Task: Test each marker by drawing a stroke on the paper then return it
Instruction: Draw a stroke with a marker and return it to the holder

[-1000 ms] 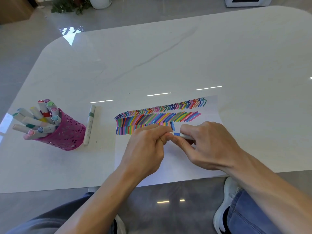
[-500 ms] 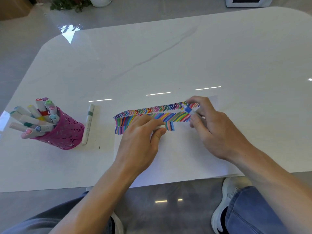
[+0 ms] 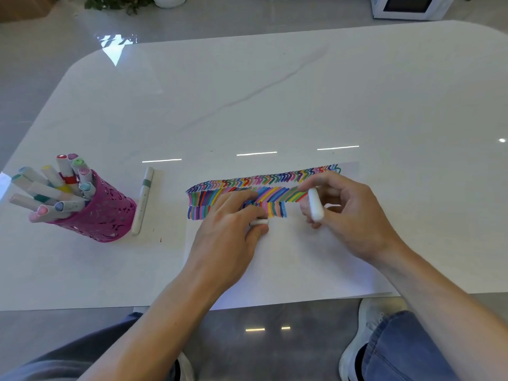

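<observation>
A white sheet of paper (image 3: 288,257) lies at the table's near edge, its upper part filled with rows of coloured strokes (image 3: 264,188). My right hand (image 3: 349,213) grips a white marker (image 3: 315,204), which points down over the paper beside the strokes; its tip is hidden. My left hand (image 3: 231,232) rests on the paper and pinches a small white cap (image 3: 259,222) between thumb and fingers. To the left, a pink mesh cup (image 3: 101,213) holds several markers (image 3: 52,188).
A single white marker with a green band (image 3: 143,199) lies on the table between the cup and the paper. The white table (image 3: 275,92) stretches far beyond. My legs and shoes show below the near edge.
A second ago both hands were together at the marker; they parted, the left keeping the cap. The right hand carried the marker up to the right, and now has drawn back toward the lower row.
</observation>
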